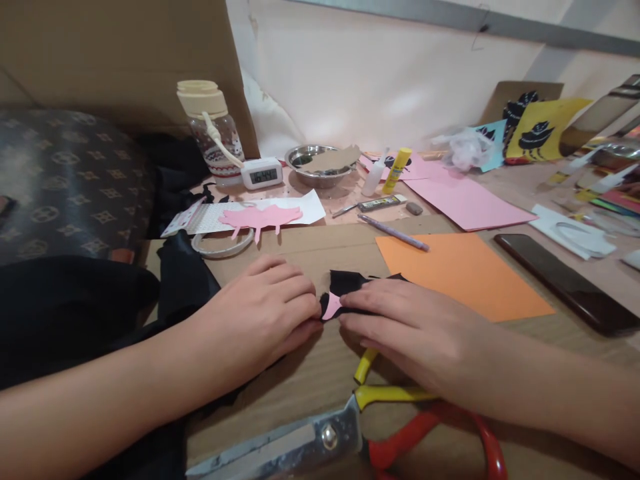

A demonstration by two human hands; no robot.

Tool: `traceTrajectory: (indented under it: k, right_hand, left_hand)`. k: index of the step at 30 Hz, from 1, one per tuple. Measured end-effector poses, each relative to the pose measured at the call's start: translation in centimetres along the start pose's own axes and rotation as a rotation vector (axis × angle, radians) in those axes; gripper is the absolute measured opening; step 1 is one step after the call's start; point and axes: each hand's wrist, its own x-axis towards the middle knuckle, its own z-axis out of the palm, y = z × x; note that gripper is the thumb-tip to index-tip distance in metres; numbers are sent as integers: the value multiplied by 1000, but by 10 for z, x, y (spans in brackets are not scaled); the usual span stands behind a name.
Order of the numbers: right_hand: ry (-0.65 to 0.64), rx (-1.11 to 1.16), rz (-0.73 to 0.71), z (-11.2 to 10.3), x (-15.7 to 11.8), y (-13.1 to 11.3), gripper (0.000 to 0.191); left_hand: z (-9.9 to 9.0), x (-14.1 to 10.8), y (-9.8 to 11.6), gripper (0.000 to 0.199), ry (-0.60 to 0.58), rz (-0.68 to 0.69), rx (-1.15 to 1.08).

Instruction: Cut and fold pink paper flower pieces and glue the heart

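Observation:
Between my hands a small piece of black fabric (346, 281) lies on the cardboard, with a bit of pink paper (331, 306) showing on it. My left hand (273, 303) is closed, its fingertips pinching the left end of the fabric. From the other side my right hand (407, 320) presses and holds the fabric, fingers together; its thumb is partly hidden. Large scissors (320, 437) with yellow and red handles lie in front of me, partly under my right hand. Beside my left forearm is a heap of black cloth (75, 307).
An orange sheet (460, 273), a pen (393, 233) and a phone (565, 280) lie to the right. Behind are a pink paper cutout (263, 217), a tape roll (223, 252), a digital clock (263, 173), a bottle (213, 133), a metal bowl (320, 177) and a glue stick (397, 170).

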Motion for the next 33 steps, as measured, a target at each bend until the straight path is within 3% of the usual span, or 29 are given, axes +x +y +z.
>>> traceTrajectory:
  k: [4,10,18,28,33]
  right_hand:
    - [57,-2,65,15,1,13,32]
    - [90,14,61,28,16,28,21]
    - [10,-160,-24,23,21,21,26]
    - [98,-228,-62,18,17,19,28]
    - [138,-432,-113,14,19,12,27]
  left_hand:
    - [1,1,1,29,12,32,13]
    - [4,1,-1,31,27,53,19]
    - [4,2,0,29,39,58,54]
    - [4,1,0,24,27,60,60]
    - [4,0,2,25,31,50,73]
